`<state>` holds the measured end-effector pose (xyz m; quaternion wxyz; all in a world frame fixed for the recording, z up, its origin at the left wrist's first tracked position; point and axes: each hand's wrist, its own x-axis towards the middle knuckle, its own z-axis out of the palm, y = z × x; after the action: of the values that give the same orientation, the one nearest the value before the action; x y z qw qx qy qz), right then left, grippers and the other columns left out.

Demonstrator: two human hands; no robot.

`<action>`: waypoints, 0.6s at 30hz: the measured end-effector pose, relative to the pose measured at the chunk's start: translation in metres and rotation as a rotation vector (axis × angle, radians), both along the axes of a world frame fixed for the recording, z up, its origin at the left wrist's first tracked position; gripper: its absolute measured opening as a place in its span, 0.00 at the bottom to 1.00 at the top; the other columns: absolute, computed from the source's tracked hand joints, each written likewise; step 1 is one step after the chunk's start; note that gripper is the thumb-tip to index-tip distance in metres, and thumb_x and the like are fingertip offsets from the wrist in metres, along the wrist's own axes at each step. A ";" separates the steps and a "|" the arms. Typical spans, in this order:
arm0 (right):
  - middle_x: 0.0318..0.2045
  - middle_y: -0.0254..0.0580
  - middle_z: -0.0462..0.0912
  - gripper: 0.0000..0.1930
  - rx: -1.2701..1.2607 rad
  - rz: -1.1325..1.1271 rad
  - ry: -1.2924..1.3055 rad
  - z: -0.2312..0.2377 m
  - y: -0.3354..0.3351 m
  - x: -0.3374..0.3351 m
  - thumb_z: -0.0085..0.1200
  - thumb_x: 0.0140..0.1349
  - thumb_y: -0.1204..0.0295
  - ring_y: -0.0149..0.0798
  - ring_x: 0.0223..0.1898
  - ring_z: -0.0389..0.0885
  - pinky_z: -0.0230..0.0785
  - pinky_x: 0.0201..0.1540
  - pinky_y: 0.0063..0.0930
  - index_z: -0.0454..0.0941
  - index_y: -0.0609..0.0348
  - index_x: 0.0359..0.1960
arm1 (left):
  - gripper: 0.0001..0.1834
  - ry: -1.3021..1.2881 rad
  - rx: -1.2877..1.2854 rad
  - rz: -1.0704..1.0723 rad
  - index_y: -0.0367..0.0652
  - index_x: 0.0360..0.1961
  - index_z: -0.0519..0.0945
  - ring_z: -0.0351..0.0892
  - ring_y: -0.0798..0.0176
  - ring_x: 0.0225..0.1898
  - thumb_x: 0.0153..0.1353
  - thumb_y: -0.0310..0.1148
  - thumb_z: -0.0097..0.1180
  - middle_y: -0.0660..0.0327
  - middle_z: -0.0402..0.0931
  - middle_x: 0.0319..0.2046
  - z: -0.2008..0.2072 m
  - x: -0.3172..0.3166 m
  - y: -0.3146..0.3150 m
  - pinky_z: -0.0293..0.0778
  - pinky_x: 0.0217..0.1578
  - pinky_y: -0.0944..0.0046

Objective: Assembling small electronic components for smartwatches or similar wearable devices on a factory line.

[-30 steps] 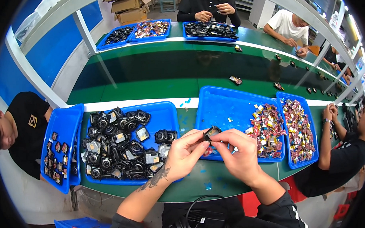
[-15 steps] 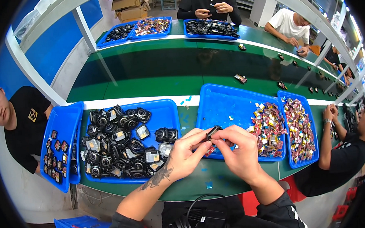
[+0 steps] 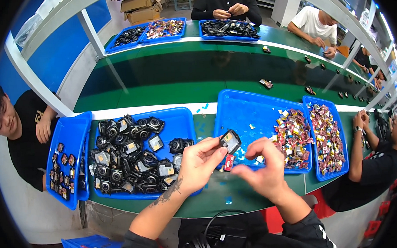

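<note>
1. Black watch-style casing [image 3: 230, 141], its pale window facing up, sits pinched between thumb and fingers of the left hand [image 3: 200, 162].
2. The right hand [image 3: 268, 167], at four o'clock, has just let go; its fingers curl apart around a gap, visibly holding nothing, so the left alone now supports the casing.
3. Six o'clock, just below: a red piece [image 3: 229, 162]; contact unclear.
4. Nine o'clock: a blue tray [image 3: 177, 125] of similar casings [image 3: 130, 148]. Three o'clock: heaped red-and-yellow electronic modules [image 3: 293, 139].

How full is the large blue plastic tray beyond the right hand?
Partly full: multicoloured parts heap the right of the tray; its left is mostly bare.
</note>
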<state>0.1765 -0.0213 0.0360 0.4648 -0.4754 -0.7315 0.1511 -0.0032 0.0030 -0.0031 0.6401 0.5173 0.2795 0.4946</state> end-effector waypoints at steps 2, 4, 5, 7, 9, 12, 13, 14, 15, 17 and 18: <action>0.27 0.42 0.80 0.15 -0.006 0.076 -0.089 0.003 -0.012 -0.004 0.70 0.49 0.76 0.35 0.28 0.81 0.77 0.32 0.28 0.77 0.63 0.35 | 0.16 -0.035 -0.029 0.027 0.24 0.53 0.73 0.77 0.69 0.47 0.66 0.21 0.53 0.60 0.73 0.44 0.002 0.004 -0.003 0.74 0.49 0.70; 0.30 0.42 0.80 0.14 -0.141 0.094 0.056 -0.004 -0.014 -0.009 0.69 0.50 0.79 0.33 0.33 0.82 0.79 0.35 0.26 0.76 0.64 0.36 | 0.18 -0.073 -0.033 0.043 0.26 0.56 0.71 0.78 0.66 0.50 0.66 0.21 0.53 0.59 0.74 0.47 0.003 0.005 -0.002 0.75 0.51 0.67; 0.34 0.41 0.81 0.13 -0.277 0.111 0.202 -0.007 -0.013 -0.010 0.67 0.51 0.82 0.32 0.38 0.83 0.81 0.39 0.24 0.75 0.66 0.36 | 0.18 -0.073 -0.030 0.042 0.26 0.56 0.71 0.78 0.66 0.50 0.66 0.21 0.53 0.59 0.74 0.47 0.004 0.004 -0.002 0.75 0.51 0.67; 0.35 0.41 0.81 0.10 -0.334 0.159 0.306 -0.009 -0.012 -0.010 0.63 0.55 0.84 0.30 0.39 0.83 0.81 0.41 0.22 0.76 0.67 0.37 | 0.19 -0.105 -0.035 0.032 0.29 0.58 0.69 0.77 0.67 0.50 0.67 0.20 0.50 0.57 0.73 0.49 0.005 0.002 -0.003 0.75 0.51 0.67; 0.38 0.42 0.82 0.07 -0.424 0.176 0.542 -0.006 -0.013 -0.010 0.61 0.58 0.83 0.30 0.41 0.83 0.81 0.41 0.24 0.77 0.66 0.37 | 0.19 -0.147 -0.022 0.068 0.32 0.59 0.69 0.78 0.65 0.49 0.67 0.19 0.48 0.55 0.74 0.49 0.014 0.005 -0.006 0.75 0.49 0.67; 0.39 0.43 0.82 0.07 -0.523 0.225 0.610 0.001 -0.012 -0.004 0.59 0.59 0.83 0.31 0.42 0.82 0.81 0.42 0.23 0.78 0.68 0.39 | 0.21 0.032 0.259 0.155 0.38 0.59 0.70 0.80 0.62 0.47 0.65 0.16 0.47 0.52 0.75 0.47 0.011 0.002 -0.004 0.75 0.47 0.67; 0.40 0.43 0.82 0.07 -0.584 0.264 0.643 0.002 -0.011 0.000 0.58 0.60 0.83 0.31 0.42 0.82 0.80 0.43 0.23 0.79 0.69 0.40 | 0.22 0.257 0.525 0.205 0.40 0.58 0.71 0.80 0.59 0.47 0.63 0.15 0.47 0.50 0.75 0.46 0.013 0.000 -0.002 0.75 0.46 0.67; 0.40 0.43 0.82 0.08 -0.613 0.315 0.645 0.002 -0.010 0.004 0.57 0.60 0.83 0.31 0.42 0.82 0.80 0.45 0.23 0.79 0.69 0.42 | 0.23 0.473 0.622 0.139 0.41 0.55 0.76 0.81 0.56 0.44 0.59 0.14 0.50 0.49 0.75 0.45 0.018 -0.010 -0.003 0.76 0.43 0.65; 0.40 0.43 0.82 0.08 -0.613 0.316 0.644 0.002 -0.009 0.005 0.57 0.60 0.83 0.31 0.42 0.82 0.80 0.45 0.23 0.79 0.69 0.42 | 0.23 0.472 0.622 0.140 0.41 0.55 0.76 0.81 0.56 0.44 0.59 0.14 0.50 0.49 0.75 0.45 0.020 -0.010 -0.004 0.76 0.43 0.65; 0.40 0.44 0.82 0.08 -0.631 0.303 0.626 0.003 -0.008 0.006 0.57 0.61 0.83 0.31 0.42 0.82 0.80 0.45 0.23 0.79 0.70 0.41 | 0.20 0.457 0.633 0.177 0.41 0.50 0.81 0.82 0.56 0.42 0.56 0.13 0.52 0.50 0.75 0.45 0.022 -0.010 -0.005 0.78 0.41 0.65; 0.40 0.44 0.82 0.08 -0.631 0.303 0.624 0.003 -0.008 0.006 0.57 0.61 0.83 0.31 0.42 0.82 0.80 0.45 0.23 0.79 0.70 0.41 | 0.18 0.473 0.607 0.230 0.39 0.46 0.84 0.83 0.59 0.40 0.55 0.13 0.55 0.51 0.76 0.45 0.026 -0.009 -0.006 0.78 0.40 0.67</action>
<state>0.1829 -0.0289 0.0394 0.4683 -0.4132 -0.5361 0.5679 -0.0121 -0.0033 0.0225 0.3168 0.7477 0.3164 0.4904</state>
